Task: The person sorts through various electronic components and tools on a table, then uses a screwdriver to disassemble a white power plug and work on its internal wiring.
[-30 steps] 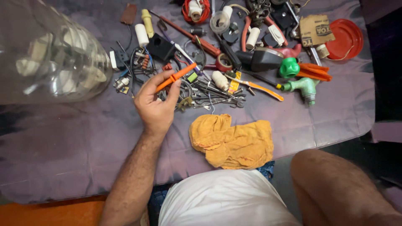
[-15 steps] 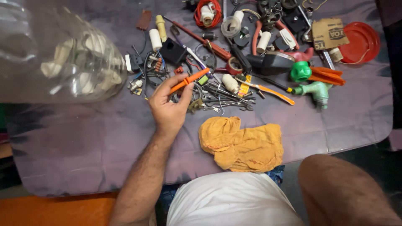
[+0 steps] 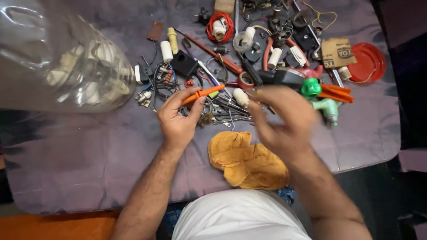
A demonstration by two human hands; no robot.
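Note:
My left hand (image 3: 178, 122) grips a small orange-handled screwdriver (image 3: 202, 94) between thumb and fingers, with the handle pointing up to the right. It hovers at the near edge of a heap of metal tools and pins (image 3: 231, 113). To the right of that heap, my right hand (image 3: 282, 122) is blurred by motion, its fingers half curled. Whether it holds anything is hidden by the blur. An orange cloth (image 3: 247, 160) lies crumpled just below both hands.
A large clear plastic jar (image 3: 62, 62) with pale parts inside fills the upper left. On the purple sheet (image 3: 89, 155) lie a green valve (image 3: 322, 100), a red lid (image 3: 367, 62), a cardboard box (image 3: 338, 52), a red wire coil (image 3: 220, 26) and a black box (image 3: 184, 63).
My right hand has come into view from the lower right and moved up over the tool heap. The left hand still holds the orange screwdriver, and the view has shifted slightly.

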